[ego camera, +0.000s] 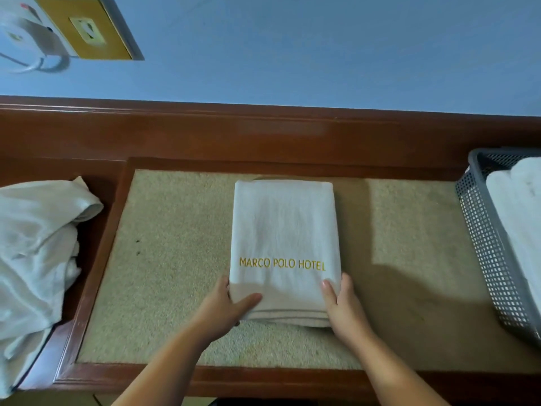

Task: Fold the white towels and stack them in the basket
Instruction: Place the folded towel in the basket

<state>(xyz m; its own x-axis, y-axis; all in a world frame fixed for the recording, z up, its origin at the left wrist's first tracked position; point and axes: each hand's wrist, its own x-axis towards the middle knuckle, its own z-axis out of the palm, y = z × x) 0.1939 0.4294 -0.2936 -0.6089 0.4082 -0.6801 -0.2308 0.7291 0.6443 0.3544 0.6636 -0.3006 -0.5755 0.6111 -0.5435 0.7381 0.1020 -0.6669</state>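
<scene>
Left hand (227, 306) and right hand (341, 307) grip the soft, limp folded white terry towel (282, 227) at its near corners; support underneath when lifting.

A hotel room, folded white towel (284, 247) stitched MARCO POLO HOTEL in gold, lying on a wood-framed table (205, 379) with a speckled stone top, grey basket (483, 244) of towels right, heap of white linen (35, 259) left, blue wall (292, 48) far.

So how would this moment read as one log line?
step: lift folded towel | left hand: grips near-left corner | right hand: grips near-right corner | basket: right, holds towels
</scene>
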